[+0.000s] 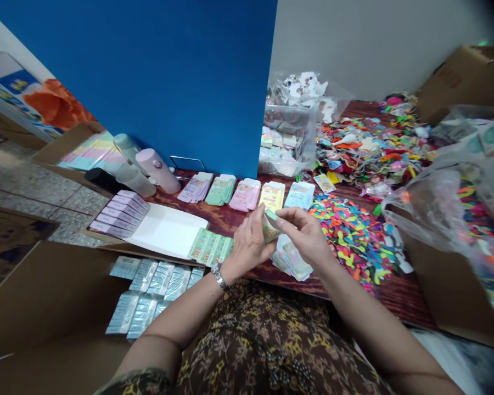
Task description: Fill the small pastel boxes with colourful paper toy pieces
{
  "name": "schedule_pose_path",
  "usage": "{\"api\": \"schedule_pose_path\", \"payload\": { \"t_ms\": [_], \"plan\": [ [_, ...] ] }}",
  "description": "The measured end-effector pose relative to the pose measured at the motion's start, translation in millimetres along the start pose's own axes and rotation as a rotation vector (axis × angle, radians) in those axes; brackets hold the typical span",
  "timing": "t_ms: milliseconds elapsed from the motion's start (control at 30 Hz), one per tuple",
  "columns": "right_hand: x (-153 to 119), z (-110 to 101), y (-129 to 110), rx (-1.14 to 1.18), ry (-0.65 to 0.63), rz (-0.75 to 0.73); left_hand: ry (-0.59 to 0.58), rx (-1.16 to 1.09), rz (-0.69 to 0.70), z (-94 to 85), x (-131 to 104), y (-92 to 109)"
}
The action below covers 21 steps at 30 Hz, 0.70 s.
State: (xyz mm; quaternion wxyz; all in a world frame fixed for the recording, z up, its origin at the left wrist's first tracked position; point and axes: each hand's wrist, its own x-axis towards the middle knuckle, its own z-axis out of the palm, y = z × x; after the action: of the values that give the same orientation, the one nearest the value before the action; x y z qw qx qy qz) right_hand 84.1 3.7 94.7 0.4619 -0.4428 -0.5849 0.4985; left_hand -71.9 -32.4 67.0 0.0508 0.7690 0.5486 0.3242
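Between my two hands is a small green printed box (270, 230), its top flap raised. My left hand (251, 237) wraps round its left side, a metal watch on the wrist. At the upper right corner, the fingers of my right hand (302, 233) pinch the flap. Below my right hand lie loose pale printed cards (293, 259). Just beyond the hands is a stack of yellow flat boxes (272, 195), in a row with blue (299, 195), pink (245, 194), green (221, 189) and purple (195, 187) stacks.
A tray (164, 230) at left holds purple boxes (119, 215) and green boxes (212, 247). Under it, a carton (57, 307) contains wrapped blue packs (144, 302). Colourful small pieces (349, 236) are heaped at right, beside a plastic bag (424, 214). Bottles (157, 170) stand by the blue panel (181, 82).
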Motion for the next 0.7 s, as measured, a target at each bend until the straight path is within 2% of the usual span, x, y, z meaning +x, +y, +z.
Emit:
{"api": "schedule_pose_path", "payload": {
  "t_ms": [200,333,400,467,533,633,700],
  "plan": [
    [-14.2,3.1,-9.2,-0.442,0.055,-0.269,-0.042,0.149,-0.02,-0.1,0.2,4.1],
    [-31.0,14.3,-0.1,-0.54,0.093,-0.401,-0.098,0.308,-0.035,-2.7,1.8,9.1],
    [-36.7,18.8,6.8,-0.545,0.098,-0.417,-0.136,0.343,-0.039,-4.2,3.0,11.7],
    [-36.6,18.8,13.0,-0.51,0.085,-0.382,-0.165,0.347,-0.038,-6.7,4.4,12.8],
    [-29.7,13.2,18.7,-0.405,0.097,-0.282,-0.164,0.338,-0.013,-10.5,6.5,11.0],
    [-12.9,-0.3,25.5,-0.122,0.225,-0.089,0.004,0.278,0.057,-15.4,12.3,4.2],
    [-5.2,-6.2,27.7,0.053,0.259,-0.005,0.139,0.118,0.077,-15.6,17.2,0.1]
  ]
}}
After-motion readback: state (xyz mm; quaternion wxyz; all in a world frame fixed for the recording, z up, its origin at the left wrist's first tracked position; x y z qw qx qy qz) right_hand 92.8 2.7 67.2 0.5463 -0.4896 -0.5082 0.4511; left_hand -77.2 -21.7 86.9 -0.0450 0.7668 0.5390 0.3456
